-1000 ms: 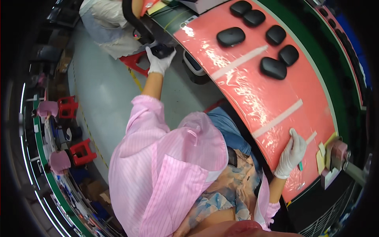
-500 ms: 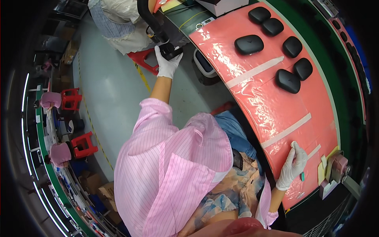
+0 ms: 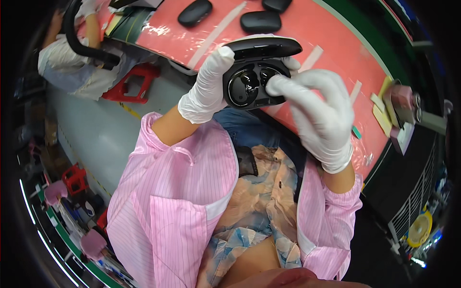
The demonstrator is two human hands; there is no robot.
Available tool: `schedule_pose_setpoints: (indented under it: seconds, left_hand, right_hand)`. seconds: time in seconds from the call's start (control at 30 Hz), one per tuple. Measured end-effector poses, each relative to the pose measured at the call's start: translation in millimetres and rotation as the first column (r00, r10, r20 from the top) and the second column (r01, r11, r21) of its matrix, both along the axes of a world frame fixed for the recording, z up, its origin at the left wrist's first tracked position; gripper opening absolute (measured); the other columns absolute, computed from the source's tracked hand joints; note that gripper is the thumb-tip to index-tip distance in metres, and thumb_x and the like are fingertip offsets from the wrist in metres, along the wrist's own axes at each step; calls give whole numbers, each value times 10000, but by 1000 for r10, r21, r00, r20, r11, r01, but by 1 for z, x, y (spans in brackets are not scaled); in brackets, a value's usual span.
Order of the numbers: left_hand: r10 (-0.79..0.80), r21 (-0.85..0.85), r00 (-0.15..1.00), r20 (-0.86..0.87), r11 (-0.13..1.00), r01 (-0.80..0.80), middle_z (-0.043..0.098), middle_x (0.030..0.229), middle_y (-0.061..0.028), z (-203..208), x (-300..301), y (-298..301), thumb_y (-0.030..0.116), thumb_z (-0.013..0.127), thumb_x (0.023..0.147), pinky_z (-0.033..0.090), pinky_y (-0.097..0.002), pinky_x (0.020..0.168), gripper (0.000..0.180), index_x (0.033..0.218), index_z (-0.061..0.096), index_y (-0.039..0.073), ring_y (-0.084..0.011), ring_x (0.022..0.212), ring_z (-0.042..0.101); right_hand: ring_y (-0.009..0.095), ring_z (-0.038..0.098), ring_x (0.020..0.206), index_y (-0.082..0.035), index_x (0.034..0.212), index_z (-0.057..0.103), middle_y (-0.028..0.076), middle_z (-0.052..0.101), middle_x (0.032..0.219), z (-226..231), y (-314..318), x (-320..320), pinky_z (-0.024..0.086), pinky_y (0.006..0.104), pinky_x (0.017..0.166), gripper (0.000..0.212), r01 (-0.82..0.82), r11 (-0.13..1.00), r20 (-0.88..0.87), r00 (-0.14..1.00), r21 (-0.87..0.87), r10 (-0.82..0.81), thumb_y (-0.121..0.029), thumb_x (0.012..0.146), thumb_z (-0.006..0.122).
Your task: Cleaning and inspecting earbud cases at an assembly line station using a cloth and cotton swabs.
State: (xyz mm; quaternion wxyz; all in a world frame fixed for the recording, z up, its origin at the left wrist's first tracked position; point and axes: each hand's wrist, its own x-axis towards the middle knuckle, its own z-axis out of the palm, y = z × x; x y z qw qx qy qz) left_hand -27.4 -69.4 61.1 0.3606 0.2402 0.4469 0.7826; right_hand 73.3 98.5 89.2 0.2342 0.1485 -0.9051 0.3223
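Before me, my left hand [image 3: 207, 86], in a white glove, grips a black earphone case [image 3: 257, 103] by its left side. The case's glossy lid [image 3: 264, 48] is raised. Inside lies a shiny black earphone with a curved ear hook [image 3: 246, 85] in the left hollow. My right hand [image 3: 321, 113], also gloved and slightly blurred, reaches in from the right with its fingertips together at the right hollow. Those fingertips partly cover a second dark glossy piece [image 3: 265, 76]. Whether they hold it or only touch it is hidden.
Beyond my hands is a workbench with a pink mat [image 3: 170, 29], where closed black cases [image 3: 260, 22] lie. At its right end stand a tape dispenser [image 3: 403, 103] and yellow paper pads [image 3: 382, 120]. Far left, another person sits near a red stool [image 3: 132, 84].
My left hand has brought the case from far left to the middle before me. My right hand has left the mat and come up to the case. My view has shifted.
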Motion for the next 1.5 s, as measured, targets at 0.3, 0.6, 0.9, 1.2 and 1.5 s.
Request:
schedule_pose_setpoints:
  seconds: [0.3, 0.6, 0.9, 1.2, 1.5]
  left_hand:
    - [-106, -188, 992, -66, 978, 92, 603, 1194, -227, 10, 18, 39, 886, 436, 694, 564, -338, 858, 1171, 1346, 434, -86, -266, 1024, 654]
    - [-165, 44, 881, 444, 986, 163, 679, 1051, -117, 0, 27, 41, 488, 495, 943, 553, -295, 810, 573, 1200, 608, -11, -171, 913, 662]
    - [-203, -191, 966, 161, 954, 232, 590, 1233, -203, 4, 23, 42, 780, 522, 760, 512, -365, 925, 1003, 1318, 478, -52, -271, 1069, 620]
    - [-271, 98, 915, 298, 962, 253, 654, 1090, -106, 0, 28, 40, 482, 516, 921, 518, -303, 856, 600, 1259, 573, -10, -173, 965, 633]
    - [-86, -29, 673, 734, 987, 158, 674, 1075, -112, 16, 38, 47, 649, 477, 898, 574, -390, 853, 704, 1273, 537, 56, -260, 971, 677]
  right_hand:
    - [187, 579, 741, -54, 926, 718, 53, 601, 799, -5, 44, 39, 457, 304, 653, 300, 209, 976, -50, 976, -60, -212, 104, 674, 679]
    - [210, 574, 716, -125, 962, 729, 10, 604, 832, -14, 40, 30, 462, 336, 618, 340, 141, 888, -165, 983, 438, -75, -29, 643, 659]
    - [195, 591, 723, -58, 995, 719, 64, 622, 858, -10, 54, 40, 526, 327, 710, 369, 121, 989, -71, 989, -84, -127, 61, 646, 692]
    - [208, 605, 747, -89, 958, 723, 39, 638, 884, -7, 45, 42, 478, 316, 635, 304, 92, 974, -71, 994, 206, -79, -54, 657, 715]
    - [178, 619, 854, -58, 989, 710, 79, 641, 921, -12, 55, 39, 501, 304, 758, 223, 108, 990, 136, 983, 91, -120, -20, 772, 674]
